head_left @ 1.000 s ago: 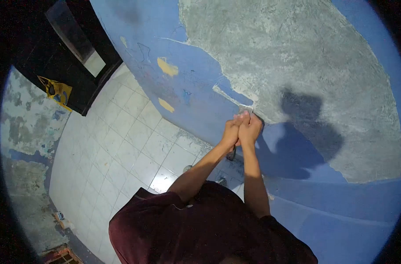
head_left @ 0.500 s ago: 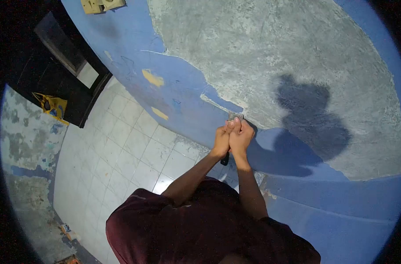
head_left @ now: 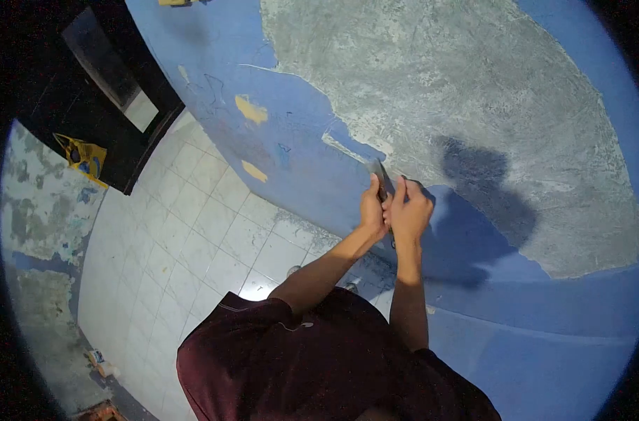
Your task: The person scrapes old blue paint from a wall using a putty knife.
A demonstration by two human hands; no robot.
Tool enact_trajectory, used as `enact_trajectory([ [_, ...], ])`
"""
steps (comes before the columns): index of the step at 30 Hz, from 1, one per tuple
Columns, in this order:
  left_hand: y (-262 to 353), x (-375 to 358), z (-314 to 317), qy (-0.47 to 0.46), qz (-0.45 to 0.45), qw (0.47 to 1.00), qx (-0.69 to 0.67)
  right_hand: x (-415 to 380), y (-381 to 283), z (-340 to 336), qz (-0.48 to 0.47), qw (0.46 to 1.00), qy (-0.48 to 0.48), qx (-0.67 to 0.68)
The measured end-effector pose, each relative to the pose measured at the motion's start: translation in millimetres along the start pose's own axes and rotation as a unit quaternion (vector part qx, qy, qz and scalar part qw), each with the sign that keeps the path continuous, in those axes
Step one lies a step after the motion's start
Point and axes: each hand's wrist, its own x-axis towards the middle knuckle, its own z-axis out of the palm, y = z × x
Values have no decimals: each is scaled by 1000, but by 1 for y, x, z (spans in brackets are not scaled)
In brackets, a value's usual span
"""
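Observation:
A paint scraper [head_left: 380, 170] with a flat metal blade is held up against the wall, its blade near the jagged edge where blue paint meets bare grey plaster. My left hand [head_left: 373, 210] is closed on the scraper from the left side, thumb pointing up toward the blade. From the right, my right hand [head_left: 410, 214] is also closed at the handle, with its fingertips bent near the wall; part of its grip is hidden. The handle's dark end shows low between my wrists. A strip of lifted paint [head_left: 344, 149] lies just up and left of the blade.
Blue wall [head_left: 312, 168] surrounds a large scraped grey patch [head_left: 467, 91], partly under my shadow. White floor tiles [head_left: 207, 203] spread at left. A yellow bag [head_left: 88, 156] hangs by the dark doorway. Small items [head_left: 102, 363] lie along the peeling left wall.
The scraper has turned from blade flat toward me to nearly edge-on. My hands have moved slightly apart, the right one shifting right. The view has shifted a little.

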Motion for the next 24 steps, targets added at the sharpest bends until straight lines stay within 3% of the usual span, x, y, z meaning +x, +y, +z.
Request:
enact_trajectory([
  [2,21,-3,-2,-23,-38,999,-22,-4,10,-5,-29,999,21,-13],
  [6,24,-13,-6,-46,-28,998,29,-11,18,-5,-6,1000,9,21],
  [9,22,-28,-3,-20,-53,994,89,-14,9,-3,-28,998,12,54],
  [11,25,-39,7,-29,-37,992,115,-13,-20,-12,189,952,-139,198],
  [12,26,-42,10,-38,-20,989,139,-12,-16,-7,189,952,-136,199],
  [15,21,-39,8,-19,8,984,174,-6,6,22,67,982,-111,134],
  [19,22,-36,7,-17,-2,986,165,0,9,28,90,974,-105,181],
  [24,19,-27,4,-15,-11,985,171,9,18,38,37,989,-86,113],
])
